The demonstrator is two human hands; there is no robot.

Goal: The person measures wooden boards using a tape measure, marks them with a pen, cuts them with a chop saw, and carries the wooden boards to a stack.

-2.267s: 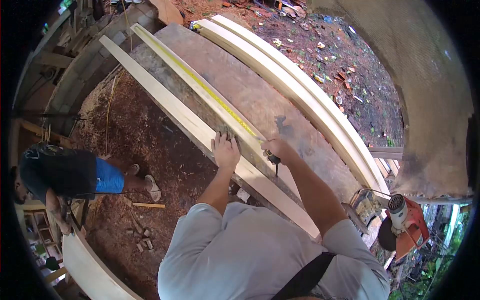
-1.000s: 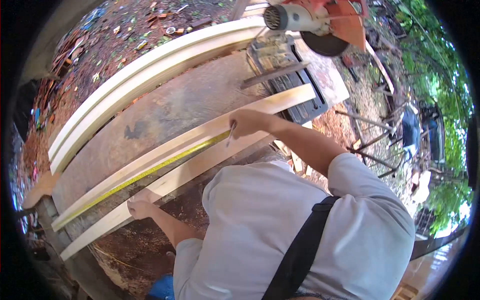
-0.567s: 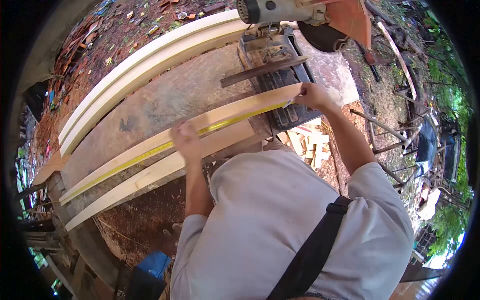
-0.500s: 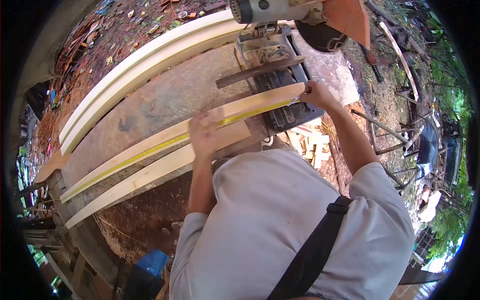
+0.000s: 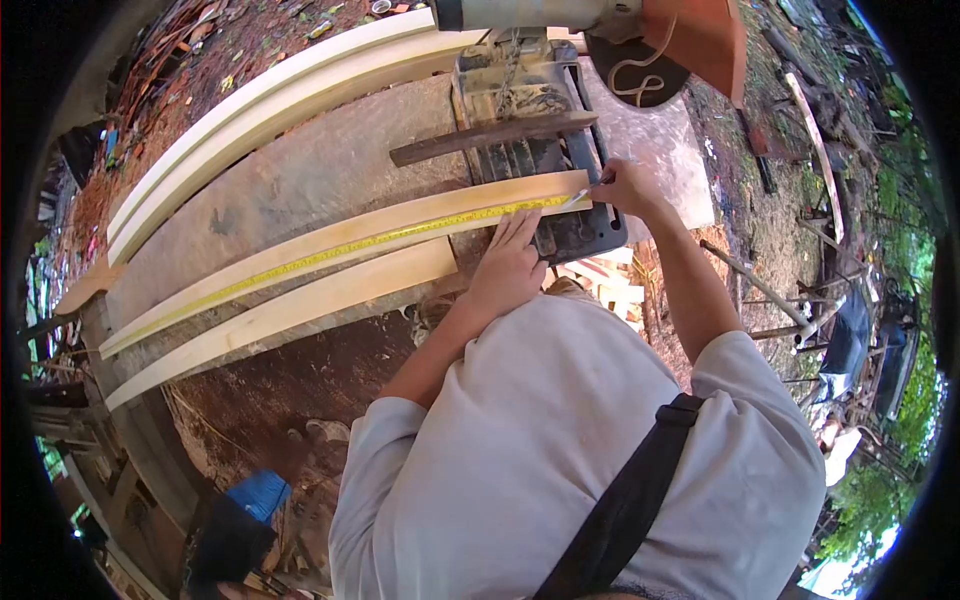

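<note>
A yellow tape measure lies stretched along a long pale wooden board. My left hand rests at the board's near edge, fingers extended, their tips touching the tape near its right end. At the board's right end, my right hand is closed, pinching a slim pen-like tool whose pale tip meets the tape. Its exact kind is too small to tell. Beneath the board's right end is the dark metal base of a cut-off saw. A shorter pale board lies on the near side.
The saw's round blade and orange guard hang above the base. A dark wood strip crosses it. Long pale boards line the worn table's far side. Wood offcuts lie below the saw.
My left hand has moved right along the board, from mid-tape to near the tape's right end. My right hand stays at the board's end. The view has shifted slightly.
</note>
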